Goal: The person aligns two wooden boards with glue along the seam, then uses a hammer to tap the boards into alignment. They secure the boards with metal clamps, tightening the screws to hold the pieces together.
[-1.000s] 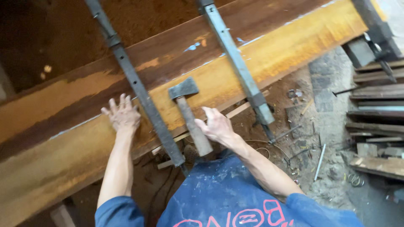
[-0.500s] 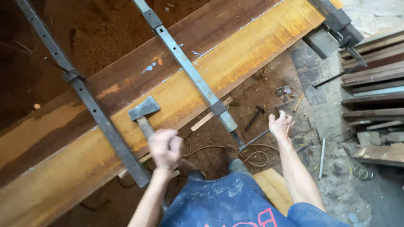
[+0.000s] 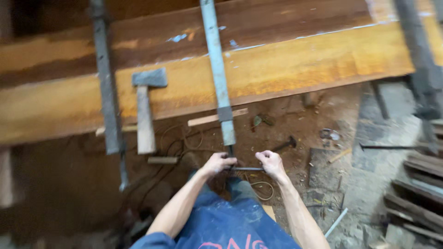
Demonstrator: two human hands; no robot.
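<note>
Both my hands grip the thin cross handle (image 3: 247, 169) at the near end of a long grey bar clamp (image 3: 216, 74) that lies across the wide wooden boards (image 3: 295, 64). My left hand (image 3: 218, 163) is closed on the handle's left end, my right hand (image 3: 271, 163) on its right end. A hammer (image 3: 145, 103) with a grey head and a pale wooden shaft rests on the board to the left, untouched.
A second bar clamp (image 3: 107, 92) crosses the boards at the left, a third one (image 3: 422, 64) at the right. Wire, wood scraps and a small dark tool (image 3: 287, 144) lie on the dirt floor. Stacked planks (image 3: 415, 203) sit at the lower right.
My left hand has left the hammer's shaft and my right hand has come in from the right. Both now hold the clamp's cross handle. The view has swung toward the middle clamp.
</note>
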